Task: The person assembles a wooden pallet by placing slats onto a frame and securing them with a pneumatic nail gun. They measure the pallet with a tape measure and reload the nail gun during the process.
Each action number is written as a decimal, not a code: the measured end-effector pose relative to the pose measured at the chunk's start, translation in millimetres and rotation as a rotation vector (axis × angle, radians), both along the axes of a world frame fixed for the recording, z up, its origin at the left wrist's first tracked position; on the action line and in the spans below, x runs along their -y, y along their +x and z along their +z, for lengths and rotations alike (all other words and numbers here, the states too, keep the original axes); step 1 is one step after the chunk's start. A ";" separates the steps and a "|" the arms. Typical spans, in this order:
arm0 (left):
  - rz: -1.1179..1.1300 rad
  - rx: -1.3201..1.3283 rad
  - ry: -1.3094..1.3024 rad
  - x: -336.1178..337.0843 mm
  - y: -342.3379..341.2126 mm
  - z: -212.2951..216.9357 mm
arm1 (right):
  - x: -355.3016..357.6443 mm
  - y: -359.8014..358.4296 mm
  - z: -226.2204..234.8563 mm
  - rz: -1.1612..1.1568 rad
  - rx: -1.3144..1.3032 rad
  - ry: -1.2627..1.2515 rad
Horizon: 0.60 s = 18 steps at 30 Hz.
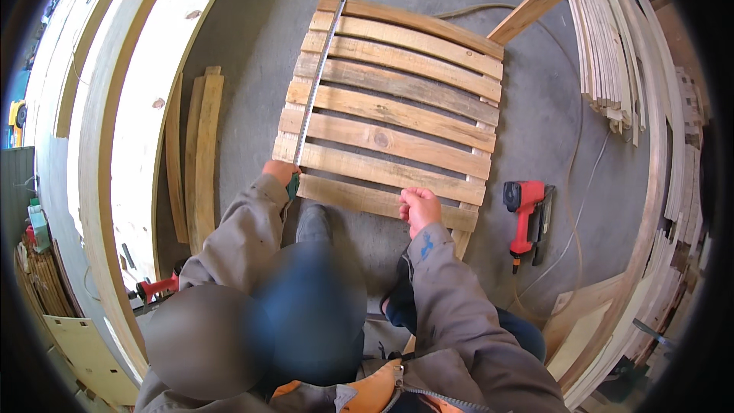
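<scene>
In the head view my left hand point(279, 171) has its fingers closed around the case of a tape measure point(316, 76), whose blade runs up along the left edge of the slatted wooden panel point(397, 118) lying on the concrete floor point(252, 46). My right hand point(419, 209) is clenched in a fist and rests on the nearest slat, and a red nail gun point(524, 218) lies on the floor just to the right of the panel.

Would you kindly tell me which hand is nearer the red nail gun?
Right. The right hand rests just left of the nail gun; the left hand is farther left, holding the tape measure.

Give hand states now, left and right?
Left hand: closed on the tape measure case.
Right hand: closed in a fist on the nearest slat.
</scene>
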<state>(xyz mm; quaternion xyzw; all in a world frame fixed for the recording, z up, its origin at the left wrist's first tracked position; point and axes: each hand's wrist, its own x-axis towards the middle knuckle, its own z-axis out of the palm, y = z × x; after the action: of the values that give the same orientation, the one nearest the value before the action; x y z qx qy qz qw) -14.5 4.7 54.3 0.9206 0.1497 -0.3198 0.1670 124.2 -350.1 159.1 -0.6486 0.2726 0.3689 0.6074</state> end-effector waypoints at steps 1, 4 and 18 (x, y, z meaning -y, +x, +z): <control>0.014 0.007 0.018 -2.2 -3.3 -6.6 | -2.7 1.7 -0.5 0.009 -0.008 -0.008; -0.049 -0.159 0.241 9.5 0.8 -6.1 | 10.7 1.6 -18.8 0.101 0.021 0.054; 0.615 0.062 -0.322 38.8 -138.2 -49.6 | 10.6 -43.2 -29.6 0.224 -0.095 -0.151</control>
<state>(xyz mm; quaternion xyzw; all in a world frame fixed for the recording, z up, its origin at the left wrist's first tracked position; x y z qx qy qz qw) -152.8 -34.1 4.7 0.8034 0.3626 -0.2459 0.4031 81.0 -360.7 129.5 -0.7007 0.2541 0.4432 0.4980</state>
